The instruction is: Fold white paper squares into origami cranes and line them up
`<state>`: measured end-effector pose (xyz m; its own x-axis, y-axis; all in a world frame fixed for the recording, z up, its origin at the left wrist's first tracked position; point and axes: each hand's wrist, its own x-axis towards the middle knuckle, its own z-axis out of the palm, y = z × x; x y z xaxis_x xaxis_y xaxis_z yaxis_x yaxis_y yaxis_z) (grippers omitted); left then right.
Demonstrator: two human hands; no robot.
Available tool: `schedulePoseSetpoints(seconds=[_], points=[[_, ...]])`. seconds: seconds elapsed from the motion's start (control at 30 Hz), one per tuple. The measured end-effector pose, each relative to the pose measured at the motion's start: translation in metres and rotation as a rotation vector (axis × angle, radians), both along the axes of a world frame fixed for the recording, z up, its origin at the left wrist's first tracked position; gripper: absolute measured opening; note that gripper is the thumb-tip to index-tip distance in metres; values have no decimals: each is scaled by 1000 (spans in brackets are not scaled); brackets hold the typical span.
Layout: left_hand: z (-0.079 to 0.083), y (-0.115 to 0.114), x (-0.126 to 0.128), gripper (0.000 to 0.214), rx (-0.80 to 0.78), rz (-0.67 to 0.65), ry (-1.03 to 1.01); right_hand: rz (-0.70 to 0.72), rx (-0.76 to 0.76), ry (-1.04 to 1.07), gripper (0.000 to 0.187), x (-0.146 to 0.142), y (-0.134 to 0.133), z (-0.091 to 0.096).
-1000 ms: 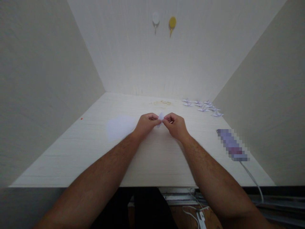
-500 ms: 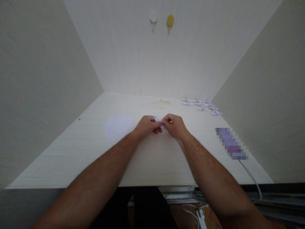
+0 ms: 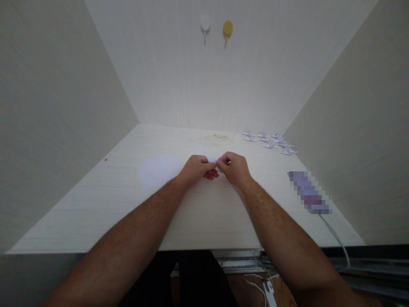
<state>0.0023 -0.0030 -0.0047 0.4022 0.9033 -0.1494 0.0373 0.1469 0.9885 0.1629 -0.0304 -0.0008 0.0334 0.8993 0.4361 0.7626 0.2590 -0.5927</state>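
Observation:
Both of my hands meet over the middle of the white table (image 3: 211,213), pinching a small piece of white paper (image 3: 211,159) between them. My left hand (image 3: 198,167) is closed on its left part, thumb on top and fingers curled beneath. On the right side, my right hand (image 3: 234,167) grips the paper between thumb and fingertip. Most of the paper is hidden by the fingers, so its folds cannot be made out. White paper sheets (image 3: 158,170) lie flat on the table to the left of my left hand.
Several folded paper cranes (image 3: 271,140) stand at the back right. A pixelated phone-like object (image 3: 308,192) with a white cable (image 3: 335,234) lies near the right wall. A small orange speck (image 3: 106,160) is at left. Two hooks, white (image 3: 205,24) and yellow (image 3: 228,28), hang on the back wall.
Both hands stay in nearly the same place. The fingers have shifted slightly on the paper, and less of it shows between them.

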Motion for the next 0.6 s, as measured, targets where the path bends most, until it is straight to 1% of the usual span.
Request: schedulePoseSetpoints(seconds=[0.1,0.23,0.33,0.5,0.6], points=[[1,-1,2,19,1,45,24,5,-8,-16,12,0,0,-1],[4,-3,3,19,19,102,65,45,-36,8,15,-1,1,-2],[5,-5,4,17,35,88,79,35,-57,30,14,-1,2,-2],[8,-7,4,13,101,56,97,-37,-112,116,11,-1,1,2],[9,-7,3,14,77,55,76,-36,-132,172,11,-1,2,2]])
